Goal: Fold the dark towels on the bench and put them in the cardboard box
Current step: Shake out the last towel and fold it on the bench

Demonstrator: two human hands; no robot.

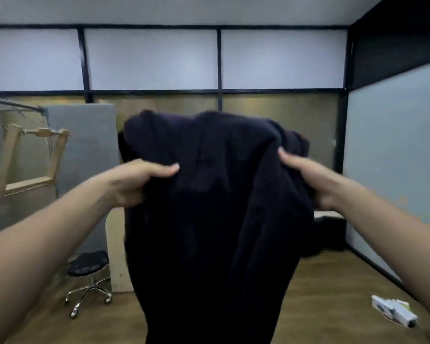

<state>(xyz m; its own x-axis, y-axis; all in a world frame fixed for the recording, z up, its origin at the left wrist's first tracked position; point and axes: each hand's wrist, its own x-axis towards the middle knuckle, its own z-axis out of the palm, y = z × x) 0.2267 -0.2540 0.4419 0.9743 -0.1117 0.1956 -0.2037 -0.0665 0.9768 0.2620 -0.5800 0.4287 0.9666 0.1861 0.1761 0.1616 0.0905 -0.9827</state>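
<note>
Room ahead of you: frosted-panel wall (149, 58), wood floor (320, 294). Dark towel (216, 207) hangs mid-air, top bunched. Your left hand (137, 180) and right hand (308, 175) grip its upper sides, fingers (164, 168) curled into cloth. Black stool (88, 266) lower left.

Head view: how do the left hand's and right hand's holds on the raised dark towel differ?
The left hand lays its thumb nearly level across the dark towel, pointing inward; the right hand slants its thumb upward. The left hand grips the towel's left side, the right hand its right side, under a bunched fold. Both pinch it thumb in front, fingers hidden behind.
</note>
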